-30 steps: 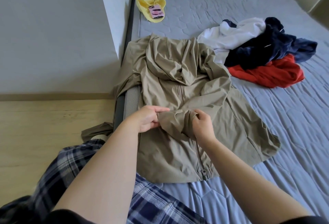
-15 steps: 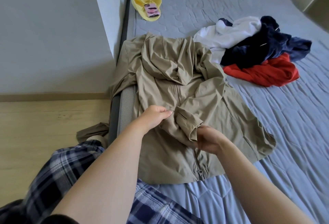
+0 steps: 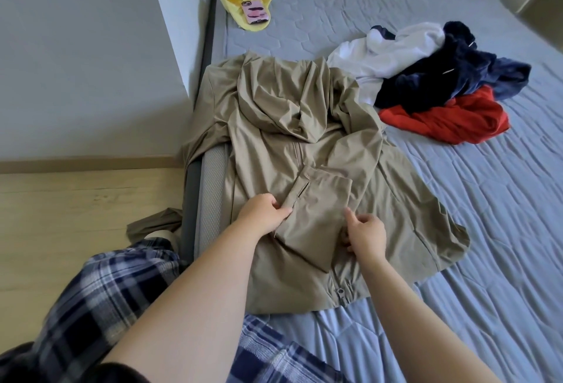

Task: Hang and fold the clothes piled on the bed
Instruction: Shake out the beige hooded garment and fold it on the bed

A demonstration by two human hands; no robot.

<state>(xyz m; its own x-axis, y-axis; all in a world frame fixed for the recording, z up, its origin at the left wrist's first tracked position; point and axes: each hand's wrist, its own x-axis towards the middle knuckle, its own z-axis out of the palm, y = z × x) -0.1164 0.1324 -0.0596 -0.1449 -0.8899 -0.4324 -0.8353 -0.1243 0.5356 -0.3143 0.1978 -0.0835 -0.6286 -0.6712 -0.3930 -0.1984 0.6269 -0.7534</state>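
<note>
The khaki jacket (image 3: 396,199) is spread zip-up at the near left edge of the bed (image 3: 493,215), where a flat folding surface is given. Its sleeve (image 3: 316,209) is laid across the chest. The cuff is pinched by the left hand (image 3: 262,215) and the right edge is steadied by the right hand (image 3: 365,236) (forefinger out, others curled; whether it grips cannot be told). The pile (image 3: 441,78) waits far right.

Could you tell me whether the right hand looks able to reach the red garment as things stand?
Probably yes: the red garment lies beyond the right hand on the same side, with only the flat khaki jacket between them, though the hand would first have to leave the sleeve.
</note>
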